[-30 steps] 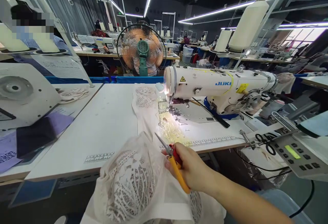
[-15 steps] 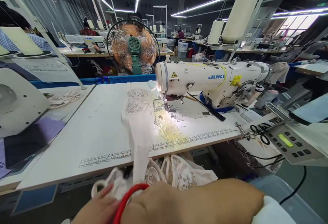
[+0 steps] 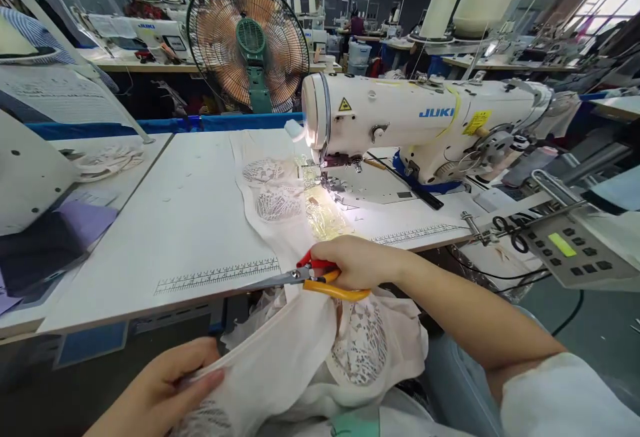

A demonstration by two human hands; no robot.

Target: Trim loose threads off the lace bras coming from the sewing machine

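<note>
My right hand (image 3: pixel 353 260) grips a pair of scissors (image 3: pixel 290 278) with one red and one yellow handle. Their blades point left, across pale fabric at the table's front edge. Low on the left, my left hand (image 3: pixel 167 387) pinches the edge of a cream lace bra (image 3: pixel 280 350) between thumb and fingers. More lace cups (image 3: pixel 360 350) hang below the scissors, over my lap. Another lace piece (image 3: pixel 273 190) lies on the table beside the sewing machine's needle area and runs down to the blades. I cannot tell whether the blades touch the cloth.
A white sewing machine (image 3: pixel 385 117) stands on the white table (image 3: pixel 200 224), its lamp lit. A control panel (image 3: pixel 570 247) juts out at the right. Behind the table stands a large fan (image 3: pixel 250 40). Dark and purple cloth (image 3: pixel 60 240) lies at the left.
My hands, close together at the bottom before, are now apart. The scissors now show plainly in my right hand, raised to the table edge. The lace cloth has shifted, and my view has tilted down.
</note>
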